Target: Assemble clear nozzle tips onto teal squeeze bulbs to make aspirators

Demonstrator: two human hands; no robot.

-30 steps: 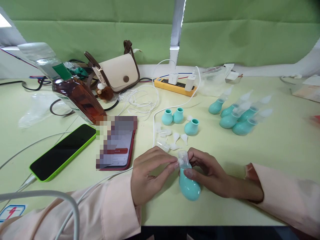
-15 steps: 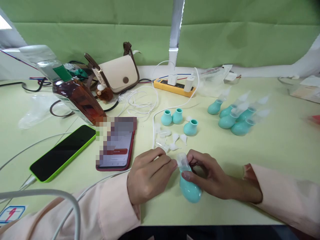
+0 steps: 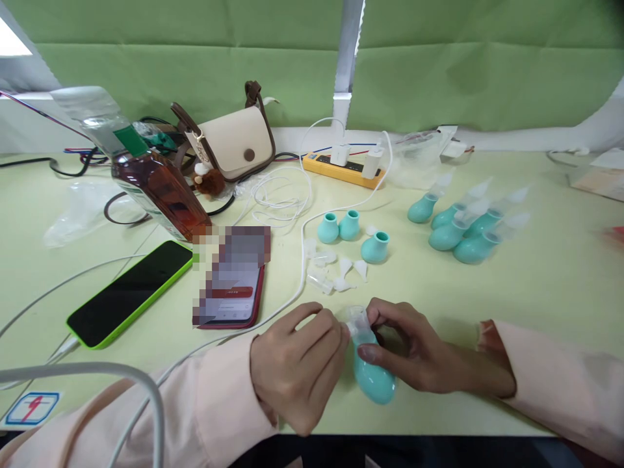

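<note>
My right hand (image 3: 407, 348) grips a teal nasal aspirator bulb (image 3: 374, 376) with a clear plastic tube (image 3: 358, 318) in its neck. The thumb lies across the neck and the fingers are behind the tube. The bulb tilts, its round end towards me. My left hand (image 3: 299, 364) is closed in a pinch against the tube's left side, on a small translucent piece (image 3: 350, 329) mostly hidden by the fingertips. Beyond the hands lie loose clear tubes (image 3: 320, 281) and white pointed tips (image 3: 346, 267). Three open-necked teal bulbs (image 3: 375, 247) stand behind those.
Several bulbs with tubes and tips fitted (image 3: 447, 233) stand at the right. On the left are a green-cased phone (image 3: 129, 292), a red-cased phone (image 3: 234, 286) and a leaning bottle (image 3: 160, 188). A handbag (image 3: 234, 143), a yellow power strip (image 3: 316, 164) and white cables (image 3: 287, 305) lie behind.
My left hand has rolled over, its knuckles turning and its lower edge dropping, while still pinching at the tube. The right hand keeps its hold on the bulb. The view has shifted slightly.
</note>
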